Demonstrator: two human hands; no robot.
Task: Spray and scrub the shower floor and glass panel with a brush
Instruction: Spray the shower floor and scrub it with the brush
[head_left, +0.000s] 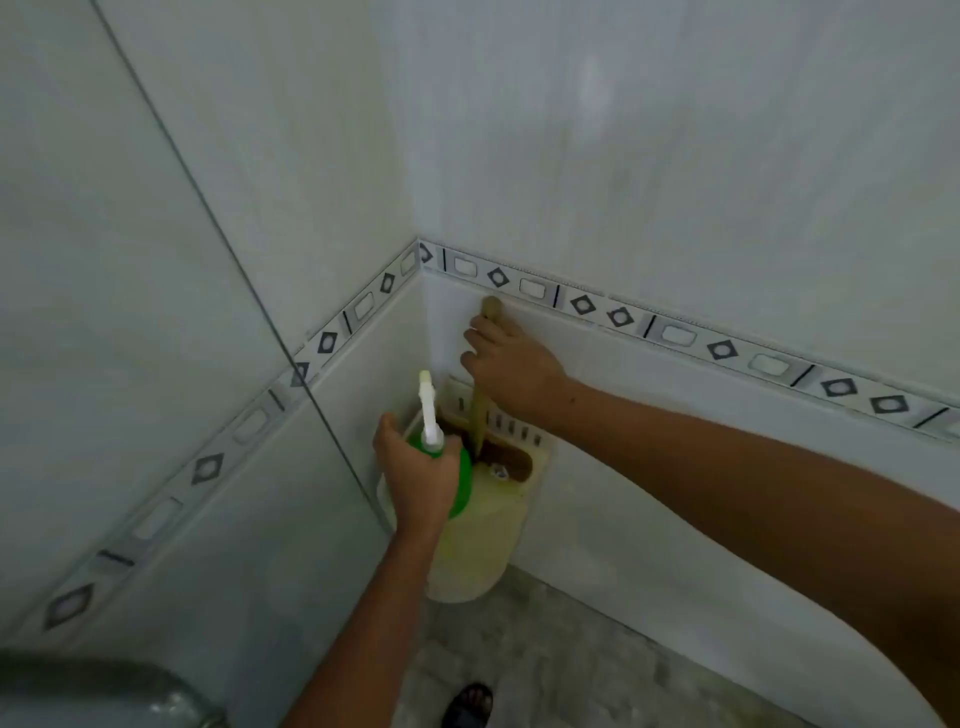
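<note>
My left hand (418, 475) grips a green spray bottle (460, 480) with a white nozzle (429, 410) pointing up, over a cream plastic holder (493, 525) fixed in the wall corner. My right hand (511, 366) is wrapped round the tan handle of a brush (479, 415) that stands upright in the holder; its brown head (511, 460) lies inside the holder's top. The glass panel (156, 291) stands at the left, its edge running diagonally down to the holder. The mottled grey shower floor (550, 654) lies below.
White tiled walls meet in a corner behind the holder, with a patterned border strip (675, 332) across them. A dark sandal (470, 704) shows on the floor at the bottom. A grey rounded object (104, 691) sits at the lower left.
</note>
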